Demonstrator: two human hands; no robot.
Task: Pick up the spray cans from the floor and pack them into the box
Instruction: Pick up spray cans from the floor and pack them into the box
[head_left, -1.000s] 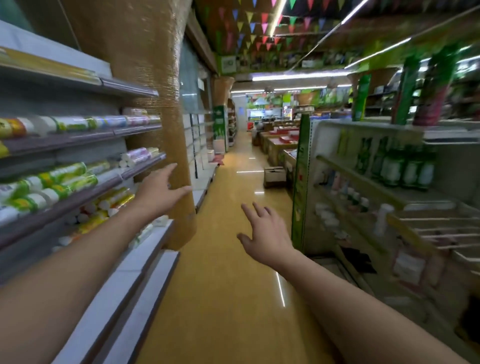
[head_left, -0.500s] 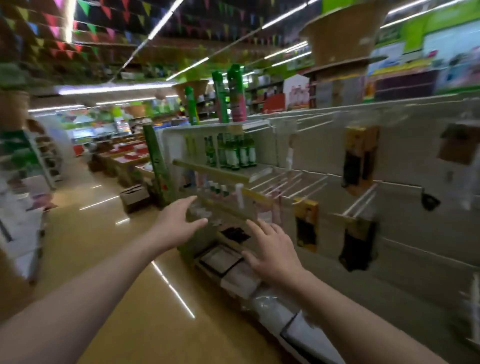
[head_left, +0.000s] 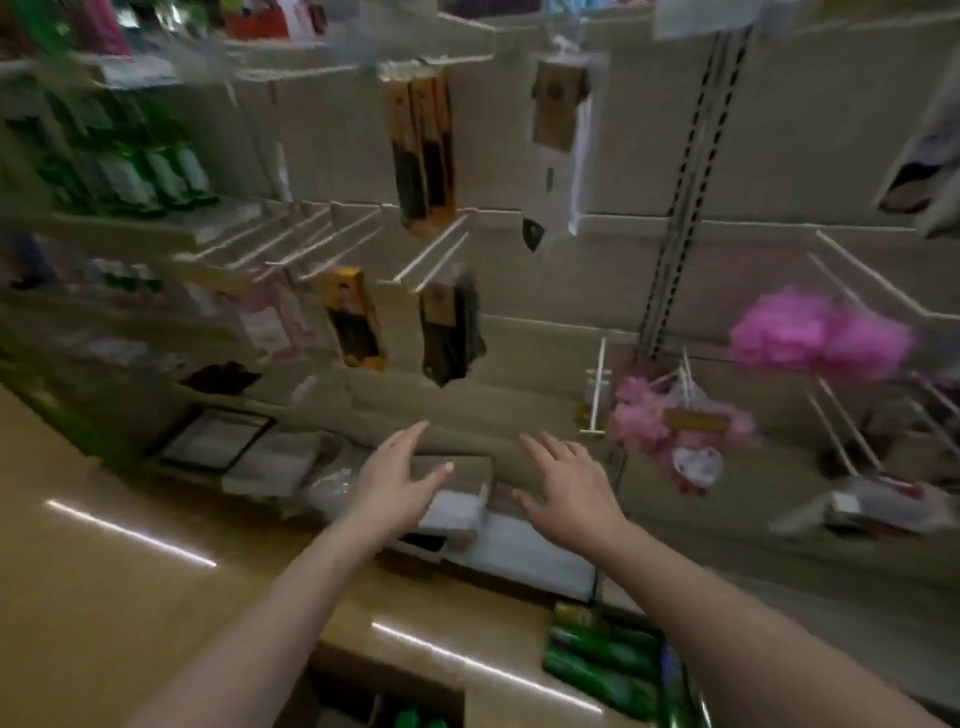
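Several green spray cans (head_left: 605, 660) lie side by side on the yellow floor at the bottom right, partly behind my right forearm. A cardboard box (head_left: 395, 691) stands open at the bottom centre, with green can tops showing inside it. My left hand (head_left: 397, 480) and my right hand (head_left: 569, 488) are stretched out in front of me above the floor, fingers spread, holding nothing. Both hands are well above and beyond the cans and the box.
A store shelf wall (head_left: 519, 332) faces me, with hanging packs of socks (head_left: 452, 338), pink bath puffs (head_left: 810, 332) and wire hooks. Flat white packages (head_left: 519, 551) lie on the bottom shelf. Green bottles (head_left: 150, 176) stand on a shelf at left.
The view has swung right and down from the aisle to the shelf wall. The spray cans and the box have come into view at the bottom. Both hands stay open.
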